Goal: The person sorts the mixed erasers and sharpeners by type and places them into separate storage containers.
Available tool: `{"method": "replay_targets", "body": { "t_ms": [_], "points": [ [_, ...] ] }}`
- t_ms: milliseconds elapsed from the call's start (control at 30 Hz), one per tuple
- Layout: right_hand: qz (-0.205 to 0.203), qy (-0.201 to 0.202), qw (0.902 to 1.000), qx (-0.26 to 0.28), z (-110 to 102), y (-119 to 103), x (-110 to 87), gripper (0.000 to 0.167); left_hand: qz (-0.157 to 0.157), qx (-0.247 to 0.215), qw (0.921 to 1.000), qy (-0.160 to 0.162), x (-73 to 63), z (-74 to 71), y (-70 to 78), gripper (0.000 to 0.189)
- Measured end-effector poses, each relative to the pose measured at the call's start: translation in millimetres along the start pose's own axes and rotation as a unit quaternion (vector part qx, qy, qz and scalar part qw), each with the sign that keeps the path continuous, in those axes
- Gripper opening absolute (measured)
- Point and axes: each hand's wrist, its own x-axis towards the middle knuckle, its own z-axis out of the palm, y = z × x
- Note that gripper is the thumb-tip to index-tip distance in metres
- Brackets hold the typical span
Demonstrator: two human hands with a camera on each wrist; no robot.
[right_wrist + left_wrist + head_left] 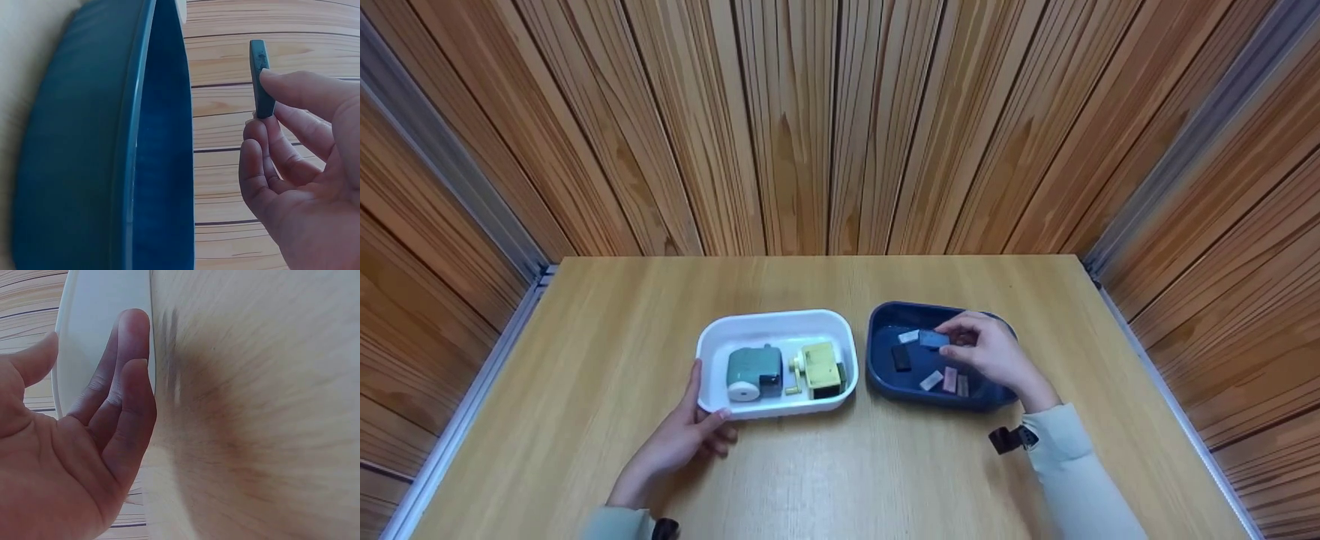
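Observation:
My right hand [990, 352] pinches a flat blue eraser [934, 340] between thumb and fingers, over the navy tray [885, 386]. The right wrist view shows that eraser [261, 79] edge-on, with dark marks on one face. Inside the navy tray lie a black block [901, 358], a white eraser [909, 337], a pink eraser [949, 379] and other small pale ones. At the near left corner of the white tray [776, 320], my left hand [682, 435] rests, its thumb and a finger along the rim. Its other fingers, loosely bent, are beside the outer wall [93, 332].
In the white tray stand a green crank pencil sharpener [754, 367] and a yellow one [819, 364] with its crank facing left. The trays sit side by side on a wooden table [825, 480]. A wood-panelled wall [810, 150] rises behind, with more panels at both sides.

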Motion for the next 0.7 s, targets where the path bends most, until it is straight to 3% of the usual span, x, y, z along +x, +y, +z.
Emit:
{"method": "replay_targets", "body": {
  "t_ms": [233,500,700],
  "points": [
    [0.004,-0.008,0.9998,0.015,-2.8,2.0,4.4,0.03,0.002,-0.001,1.0,-0.001,-0.1,-0.6,-0.4,0.091],
    [0.021,-0.011,0.9997,-0.004,-3.1,4.8,7.3,0.029,-0.008,-0.004,1.0,-0.002,-0.5,-0.4,0.4,0.091],
    [0.031,-0.011,0.9993,0.019,-2.8,6.1,8.7,0.029,-0.01,-0.007,0.9999,-0.003,-0.5,-0.2,0.2,0.09]
  ]
}}
